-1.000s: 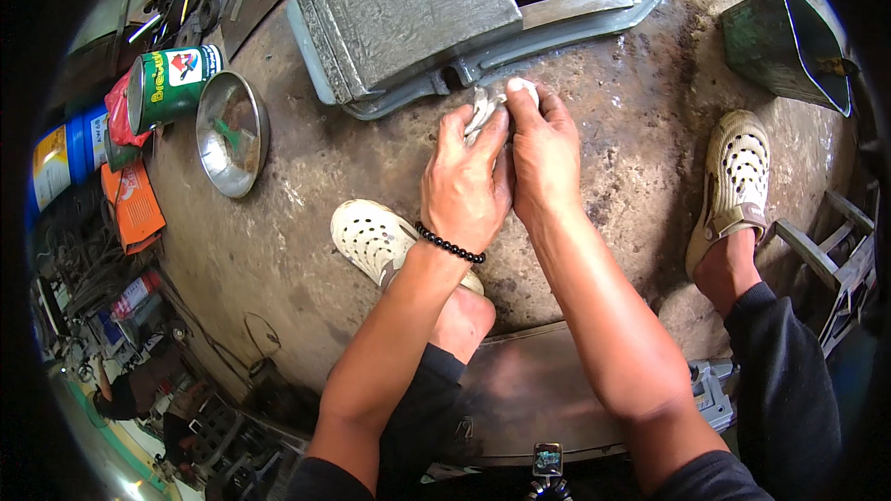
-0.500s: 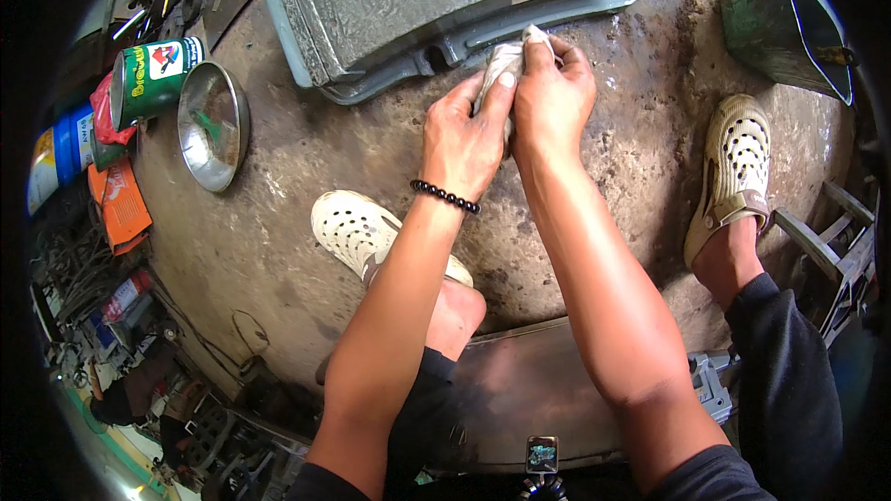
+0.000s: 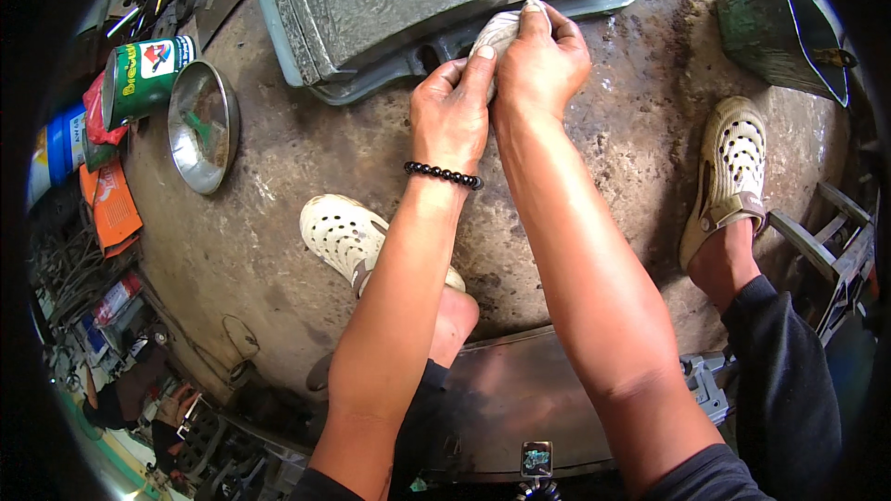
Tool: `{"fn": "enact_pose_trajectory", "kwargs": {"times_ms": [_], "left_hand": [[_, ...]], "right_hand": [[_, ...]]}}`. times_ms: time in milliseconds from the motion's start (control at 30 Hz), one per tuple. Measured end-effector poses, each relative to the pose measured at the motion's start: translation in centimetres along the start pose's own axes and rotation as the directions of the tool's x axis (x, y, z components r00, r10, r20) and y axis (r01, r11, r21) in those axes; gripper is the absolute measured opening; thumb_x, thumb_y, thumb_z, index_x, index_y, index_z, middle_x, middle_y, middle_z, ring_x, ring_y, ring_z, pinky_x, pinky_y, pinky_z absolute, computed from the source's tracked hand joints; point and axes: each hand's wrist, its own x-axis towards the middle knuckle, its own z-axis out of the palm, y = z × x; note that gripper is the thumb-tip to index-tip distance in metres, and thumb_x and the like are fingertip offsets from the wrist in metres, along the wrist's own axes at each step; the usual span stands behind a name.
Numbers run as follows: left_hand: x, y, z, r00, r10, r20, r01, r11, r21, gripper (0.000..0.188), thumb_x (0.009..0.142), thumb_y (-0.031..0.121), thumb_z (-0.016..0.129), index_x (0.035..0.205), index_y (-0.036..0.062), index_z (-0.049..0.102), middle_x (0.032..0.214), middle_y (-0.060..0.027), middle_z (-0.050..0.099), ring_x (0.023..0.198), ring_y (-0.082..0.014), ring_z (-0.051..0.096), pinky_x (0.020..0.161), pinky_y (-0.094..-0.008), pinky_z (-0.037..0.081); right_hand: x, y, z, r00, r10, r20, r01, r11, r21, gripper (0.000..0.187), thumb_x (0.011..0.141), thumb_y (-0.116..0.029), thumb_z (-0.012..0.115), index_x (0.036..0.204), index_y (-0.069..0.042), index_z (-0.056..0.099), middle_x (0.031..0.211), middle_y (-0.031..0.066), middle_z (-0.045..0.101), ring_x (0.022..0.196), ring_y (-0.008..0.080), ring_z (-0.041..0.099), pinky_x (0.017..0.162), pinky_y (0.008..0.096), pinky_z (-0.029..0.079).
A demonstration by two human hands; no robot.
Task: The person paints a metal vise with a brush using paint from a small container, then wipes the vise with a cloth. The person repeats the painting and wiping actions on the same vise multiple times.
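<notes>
A crumpled whitish rag (image 3: 498, 32) is pinched between my two hands, its tip poking out past my right thumb. My left hand (image 3: 448, 111) is closed on the rag's near left part, thumb pressed on top. Beside it, slightly farther out, my right hand (image 3: 546, 65) curls its fingers round the other end. Both hands are at the near edge of a heavy grey metal casting (image 3: 390, 9), which has a flat top and a rim with notches. Whether the rag touches the casting cannot be made out.
To the left stand a round metal bowl (image 3: 203, 127), a green can (image 3: 148, 81) and an orange packet (image 3: 113, 209). A dark green, open-topped container (image 3: 775, 37) sits at the far right. My feet in cream clogs (image 3: 342, 234) rest on the stained floor (image 3: 241, 250).
Both hands have moved a little farther away and leftward, closer to the casting, with the rag still between them. The whole view has shifted slightly.
</notes>
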Motion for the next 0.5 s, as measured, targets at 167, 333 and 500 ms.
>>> {"fn": "enact_pose_trajectory", "kwargs": {"times_ms": [167, 333, 500], "left_hand": [[-0.2, -0.6, -0.3, 0.999, -0.041, -0.006, 0.041, 0.999, -0.005, 0.034, 0.094, 0.030, 0.067, 0.084, -0.0022, 0.068, 0.073, 0.0019, 0.060, 0.068, -0.0051, 0.048, 0.060, -0.0242, 0.042], [-1.3, -1.4, -1.1, 1.000, -0.009, 0.007, 0.010, 0.999, -0.044, 0.033, 0.096, 0.027, 0.064, 0.083, -0.0024, 0.066, 0.072, 0.0012, 0.060, 0.068, -0.0047, 0.047, 0.059, -0.0250, 0.042], [-2.1, -1.9, -3.1, 0.996, -0.070, -0.047, 0.074, 0.993, 0.087, 0.032, 0.097, 0.027, 0.062, 0.089, -0.0036, 0.066, 0.074, 0.0005, 0.062, 0.072, -0.0051, 0.050, 0.062, -0.0255, 0.044]], "right_hand": [[-0.9, 0.3, -0.6, 0.989, 0.071, 0.127, -0.083, 0.992, 0.091, 0.036, 0.092, -0.006, 0.060, 0.123, 0.012, 0.059, 0.111, 0.0189, 0.068, 0.098, 0.0197, 0.065, 0.087, 0.0308, 0.051], [-2.2, 0.6, -1.3, 0.960, 0.088, 0.267, -0.140, 0.973, 0.183, 0.046, 0.094, -0.003, 0.056, 0.137, 0.010, 0.048, 0.129, 0.0198, 0.062, 0.112, 0.0176, 0.060, 0.094, 0.0282, 0.047], [-3.5, 1.0, -1.8, 0.918, 0.068, 0.391, -0.055, 0.997, -0.046, 0.048, 0.095, 0.000, 0.049, 0.142, 0.008, 0.044, 0.137, 0.0201, 0.056, 0.117, 0.0173, 0.058, 0.097, 0.0282, 0.046]]}}
